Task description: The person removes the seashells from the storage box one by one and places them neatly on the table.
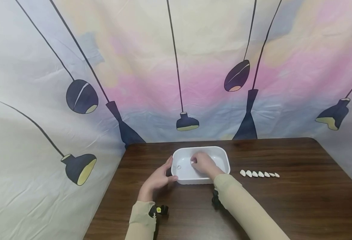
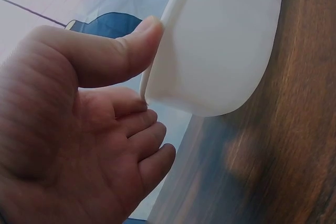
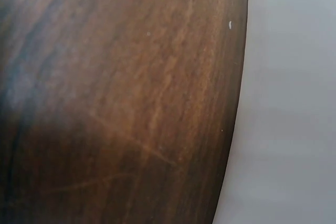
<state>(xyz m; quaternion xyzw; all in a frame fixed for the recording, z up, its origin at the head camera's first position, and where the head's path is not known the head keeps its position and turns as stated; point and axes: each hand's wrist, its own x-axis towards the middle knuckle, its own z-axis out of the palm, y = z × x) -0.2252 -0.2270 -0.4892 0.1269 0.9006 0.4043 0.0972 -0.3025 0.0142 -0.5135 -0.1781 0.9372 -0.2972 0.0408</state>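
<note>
A white rectangular tray (image 1: 185,181) stands on the table. My left hand (image 1: 158,180) holds its left end, with thumb (image 2: 148,30) and index fingertip at the rim and the other fingers bent loosely below. My right hand (image 1: 204,163) reaches into the tray, fingers curled, pinching a small white piece (image 1: 192,162) at the fingertips, mostly hidden by them. Another small pale piece (image 1: 179,167) lies on the tray floor at the left. Right of the tray, several white teardrop-shaped pieces (image 1: 255,174) lie in a row. The right wrist view misses the hand.
The dark wooden table (image 1: 299,200) carries everything, its back edge just behind the tray. Past that edge hangs a cloth backdrop (image 1: 212,110) printed with lamps. Wrist cameras sit on both sleeves, the left one (image 1: 159,210) close above the table.
</note>
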